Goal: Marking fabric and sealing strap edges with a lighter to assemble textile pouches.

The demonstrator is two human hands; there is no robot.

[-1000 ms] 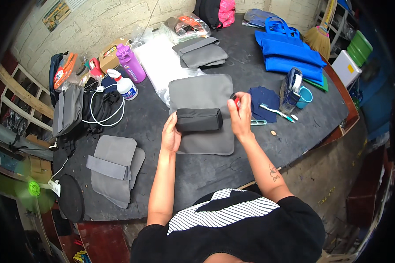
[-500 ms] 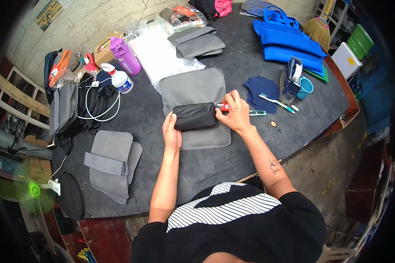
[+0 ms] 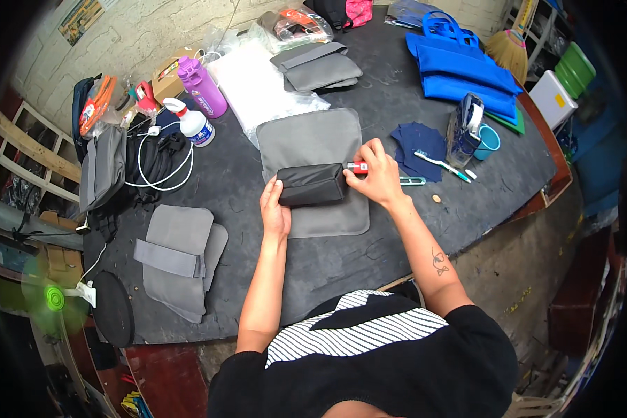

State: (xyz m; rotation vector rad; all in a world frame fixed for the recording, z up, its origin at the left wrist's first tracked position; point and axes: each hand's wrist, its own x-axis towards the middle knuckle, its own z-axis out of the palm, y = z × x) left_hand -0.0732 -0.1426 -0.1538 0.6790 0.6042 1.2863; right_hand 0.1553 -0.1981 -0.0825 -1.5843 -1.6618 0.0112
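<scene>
A black fabric pouch [image 3: 312,185], box-shaped, rests on a grey flat fabric piece [image 3: 310,132] in the middle of the table. At the pouch's left end my left hand [image 3: 276,209] is closed, thumb on top and the fingers partly hidden along its side. My right hand [image 3: 375,175] pinches a small red lighter [image 3: 357,168] with a white label, its tip close against the pouch's right end. Whether a flame is lit cannot be made out. Just right of this hand lies a green cutter [image 3: 412,181], partly covered by it.
Grey strapped fabric pieces [image 3: 177,258] lie at left. Behind stand a spray bottle [image 3: 191,124] and a purple bottle [image 3: 203,87]. To the right are navy cloth scraps [image 3: 419,150], a toothbrush [image 3: 442,165], a tape dispenser [image 3: 465,129], a blue cup [image 3: 488,141] and blue bags [image 3: 467,66].
The whole view has shifted slightly. Both hands keep nearly the same place on the pouch, and the red lighter stays at its right end.
</scene>
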